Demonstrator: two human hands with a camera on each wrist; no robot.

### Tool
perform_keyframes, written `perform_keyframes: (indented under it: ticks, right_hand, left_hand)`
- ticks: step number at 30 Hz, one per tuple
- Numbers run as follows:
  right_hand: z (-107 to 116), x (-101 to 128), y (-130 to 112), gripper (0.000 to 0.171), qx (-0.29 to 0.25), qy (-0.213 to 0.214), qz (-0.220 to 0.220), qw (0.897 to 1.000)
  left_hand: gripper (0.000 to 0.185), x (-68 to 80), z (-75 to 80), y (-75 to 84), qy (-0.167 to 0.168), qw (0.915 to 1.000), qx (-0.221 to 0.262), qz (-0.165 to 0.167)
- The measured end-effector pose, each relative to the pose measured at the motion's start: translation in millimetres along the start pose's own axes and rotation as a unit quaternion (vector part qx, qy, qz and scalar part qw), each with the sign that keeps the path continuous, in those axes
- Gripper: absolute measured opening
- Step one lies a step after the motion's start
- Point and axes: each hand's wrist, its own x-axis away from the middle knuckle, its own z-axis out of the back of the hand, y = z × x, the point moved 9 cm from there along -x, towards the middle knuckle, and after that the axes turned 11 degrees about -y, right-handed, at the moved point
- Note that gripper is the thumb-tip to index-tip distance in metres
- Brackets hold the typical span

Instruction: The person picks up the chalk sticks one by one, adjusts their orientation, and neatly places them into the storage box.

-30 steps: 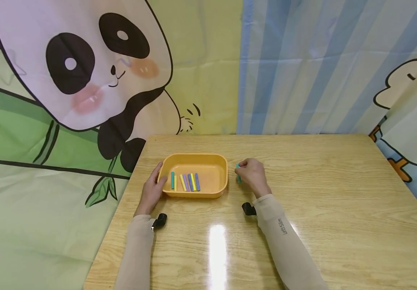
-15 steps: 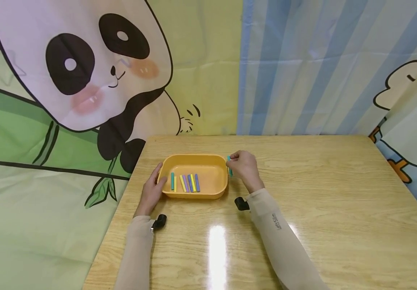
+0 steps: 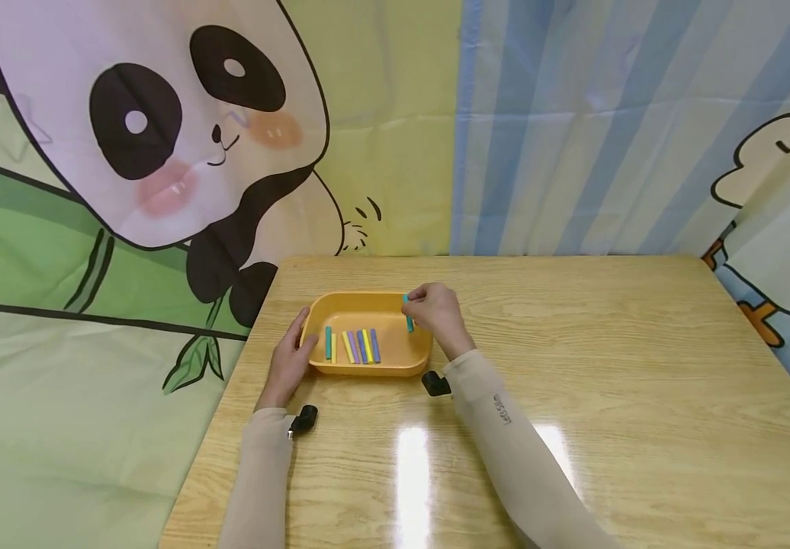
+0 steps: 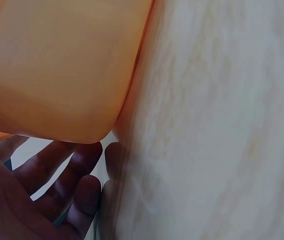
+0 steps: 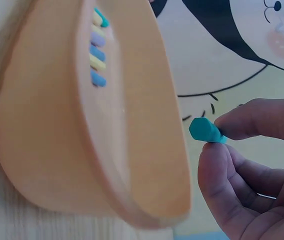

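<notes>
Pinching a teal stick (image 3: 409,322), the right hand (image 3: 434,312) hovers over the tray (image 3: 367,367).

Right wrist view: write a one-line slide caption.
Right hand pinches a teal chalk stick beside the orange plastic tray.

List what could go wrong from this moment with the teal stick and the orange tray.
1. The right hand pinches the teal stick only by the fingers, above the orange tray rim; released early, it may drop onto the table.
2. Dropped carelessly, it could disturb the row of sticks.
3. The left hand only rests against the tray, which could slide.
</notes>
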Motion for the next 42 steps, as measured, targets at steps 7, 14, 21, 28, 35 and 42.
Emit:
perform_keyframes:
  ticks: [7,14,21,28,35,42]
  right_hand:
    - [-14,-7,-1,0.016,-0.004,-0.005,0.004,1.000]
    - [-30,-11,2,0.013,0.004,-0.020,0.009,1.000]
    - [-44,-15,8,0.011,0.020,-0.034,0.012,0.999]
    - [-55,-20,9,0.030,0.026,-0.051,0.005,0.998]
    - [-68,-27,13,0.045,0.032,-0.072,-0.009,0.997]
    - [-75,-28,19,0.025,0.055,-0.070,-0.035,0.995]
  left_hand:
    - [0.060,-2.1,0.0,-0.3,-0.001,1.0000,-0.005,0.001]
    - [0.059,0.0,0.0,-1.4,-0.001,1.0000,-0.006,0.003]
    - [0.060,0.8,-0.2,-1.1,-0.001,1.0000,-0.005,-0.002]
    - [0.059,-0.7,0.3,-1.7,0.003,0.9999,-0.012,0.004]
    - [0.059,-0.5,2.1,-1.2,0.006,0.9998,-0.015,0.005]
    - [0.058,-0.1,1.3,0.4,0.004,0.9999,-0.012,0.001]
